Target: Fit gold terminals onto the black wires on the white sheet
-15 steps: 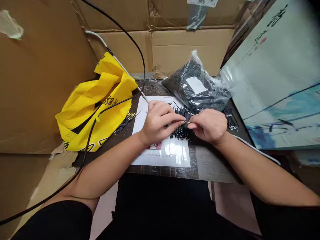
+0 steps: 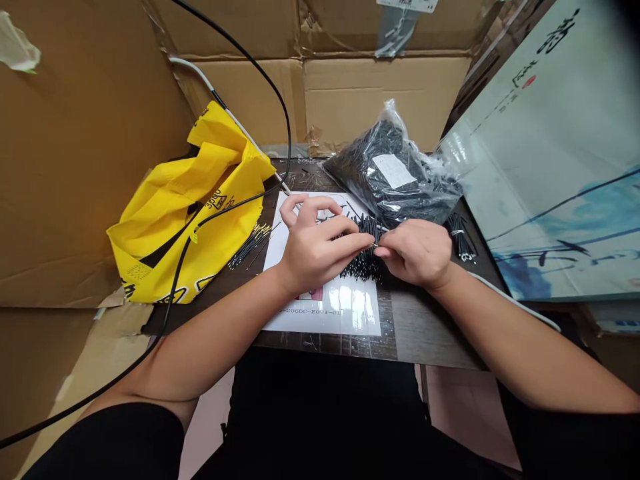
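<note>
Wires (image 2: 366, 265) lie in a dense black pile at the middle of the desk (image 2: 435, 333), directly beneath both hands, perhaps so that the reach stays short. Just above them a thin piece (image 2: 375, 245), shiny and very small, sits where the two hands meet; its exact form is too small to tell. The left hand (image 2: 317, 240) comes in from the left with its fingers closed together on the piece, thumb partly hidden, while its outer fingers curl up and away, likely to keep them clear of the pinch. The right hand (image 2: 417, 252) clamps the piece from the other side between thumb and forefinger, the rest folded into the palm, which probably steadies so slight a thing. Under the pile a white sheet (image 2: 345, 320) covers part of the desk, and its pale ground makes the dark wires easier to pick out. Gold-tipped strands (image 2: 250, 245) lie to the left against a yellow bag (image 2: 200, 207), seemingly grouped apart from the pile. Behind the right hand stands a clear bag (image 2: 400, 173) full of black lengths, with a tied bundle (image 2: 460, 239) beside it, apparently bound to keep it together.
</note>
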`<state>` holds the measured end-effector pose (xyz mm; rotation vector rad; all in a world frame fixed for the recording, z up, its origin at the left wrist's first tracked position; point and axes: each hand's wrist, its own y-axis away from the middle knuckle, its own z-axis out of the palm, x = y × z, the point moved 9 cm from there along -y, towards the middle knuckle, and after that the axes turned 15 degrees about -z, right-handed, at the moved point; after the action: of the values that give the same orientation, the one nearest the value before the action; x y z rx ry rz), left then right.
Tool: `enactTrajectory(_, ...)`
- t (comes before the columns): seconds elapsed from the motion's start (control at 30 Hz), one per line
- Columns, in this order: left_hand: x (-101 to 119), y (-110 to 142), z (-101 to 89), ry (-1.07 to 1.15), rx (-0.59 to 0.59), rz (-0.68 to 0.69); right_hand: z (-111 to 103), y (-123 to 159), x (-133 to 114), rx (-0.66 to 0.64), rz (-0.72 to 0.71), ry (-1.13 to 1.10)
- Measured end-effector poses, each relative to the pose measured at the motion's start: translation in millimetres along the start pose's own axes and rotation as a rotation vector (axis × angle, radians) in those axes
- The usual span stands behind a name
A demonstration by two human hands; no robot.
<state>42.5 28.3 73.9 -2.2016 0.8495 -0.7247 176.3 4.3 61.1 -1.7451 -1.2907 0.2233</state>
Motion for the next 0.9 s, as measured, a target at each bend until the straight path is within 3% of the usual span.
enactTrajectory(0.9, 1.6, -0.7, -2.7, 0.13, 0.01, 0.057, -8.2, 0.1, 2.8, 0.011, 0.009, 0.025)
